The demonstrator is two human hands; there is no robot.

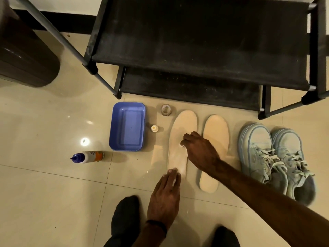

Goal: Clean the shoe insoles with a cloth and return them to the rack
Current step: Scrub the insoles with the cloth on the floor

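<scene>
Down on the tiled floor [44, 184], two insoles lie side by side just in front of the black rack [195, 41], toes toward it. Left hand [164, 198] lies flat, fingers [173, 175] straight and close together, pressing the heel end of the left insole [183, 125]. Right hand [200, 151] sits over that insole's middle, fingers curled round a small white cloth [182, 144], only a scrap showing at the fingertips. Right insole [216, 136] lies apart from the left one by a narrow strip of floor, the right forearm crossing its lower half. Pale blue sneakers [272, 157] stand just right of it. Blue tray [127, 126] sits left of the insoles, with a small cap [154, 128] between them and a tape roll [166, 109] near the left insole's toe. Bottle [88, 157] lies on its side further left; open floor around it. Dark bin [23, 50] at the far left edge.
</scene>
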